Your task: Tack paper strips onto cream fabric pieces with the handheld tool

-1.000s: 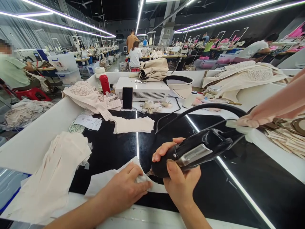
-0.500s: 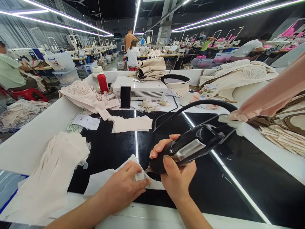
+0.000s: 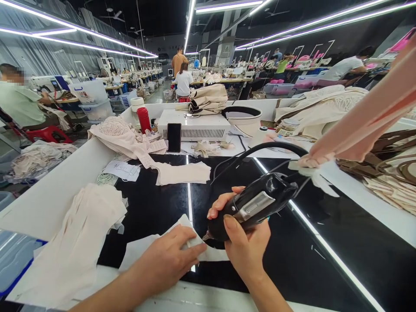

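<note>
While right hand [image 3: 247,249] is clamping black tool [image 3: 256,206] mid-body, left hand [image 3: 169,253] is pressing white cloth [image 3: 138,250] left of grip, pinch unclear; cloth likely limp, best pinned near edge.

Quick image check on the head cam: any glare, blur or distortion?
Head view: ceiling lights mirror as bright streaks in the glossy black tabletop; the handheld tool's metal plate catches a highlight. Same view: left hand and right hand look reasonably sharp, far workstations softer; frame edges look stretched, probably from a wide lens.
</note>
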### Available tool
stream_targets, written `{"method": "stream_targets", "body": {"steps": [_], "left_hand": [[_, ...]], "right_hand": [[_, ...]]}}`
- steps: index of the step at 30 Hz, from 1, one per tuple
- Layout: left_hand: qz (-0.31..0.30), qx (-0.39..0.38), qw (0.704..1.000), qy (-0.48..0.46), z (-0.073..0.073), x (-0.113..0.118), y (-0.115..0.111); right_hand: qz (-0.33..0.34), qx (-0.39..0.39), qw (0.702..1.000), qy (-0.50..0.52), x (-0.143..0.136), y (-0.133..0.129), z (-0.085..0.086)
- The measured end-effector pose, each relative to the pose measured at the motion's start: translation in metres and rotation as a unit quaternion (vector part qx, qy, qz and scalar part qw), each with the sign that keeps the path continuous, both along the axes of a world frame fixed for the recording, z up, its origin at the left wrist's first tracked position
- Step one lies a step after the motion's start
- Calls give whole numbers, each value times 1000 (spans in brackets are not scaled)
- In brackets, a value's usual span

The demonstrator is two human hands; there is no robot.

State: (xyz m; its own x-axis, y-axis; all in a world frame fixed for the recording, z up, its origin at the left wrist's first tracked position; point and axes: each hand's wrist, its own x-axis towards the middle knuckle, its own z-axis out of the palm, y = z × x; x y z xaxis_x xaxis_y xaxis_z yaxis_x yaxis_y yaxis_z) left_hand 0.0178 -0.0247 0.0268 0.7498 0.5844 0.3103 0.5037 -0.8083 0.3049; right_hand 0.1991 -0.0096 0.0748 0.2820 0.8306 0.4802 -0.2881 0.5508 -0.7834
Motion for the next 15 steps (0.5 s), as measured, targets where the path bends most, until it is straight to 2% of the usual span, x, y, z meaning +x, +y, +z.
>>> {"method": "stream_targets", "body": {"steps": [5, 8, 12, 13, 15], "left_hand": [[57, 26, 998, -16, 9, -22, 24], [68, 12, 998, -4, 15, -17, 35], [15, 22, 1000, 17, 15, 6, 42], [10, 14, 1000, 26, 14, 11, 45], [41, -20, 998, 34, 13, 14, 53]], "right_hand": [[-28, -26, 996, -77, 18, -1, 11], [-110, -51, 983, -135, 31, -4, 12], [-308, -37, 941, -137, 49, -21, -5], [-319, -45, 935, -150, 53, -27, -12], [-314, -45, 930, -187, 62, -40, -27]]}}
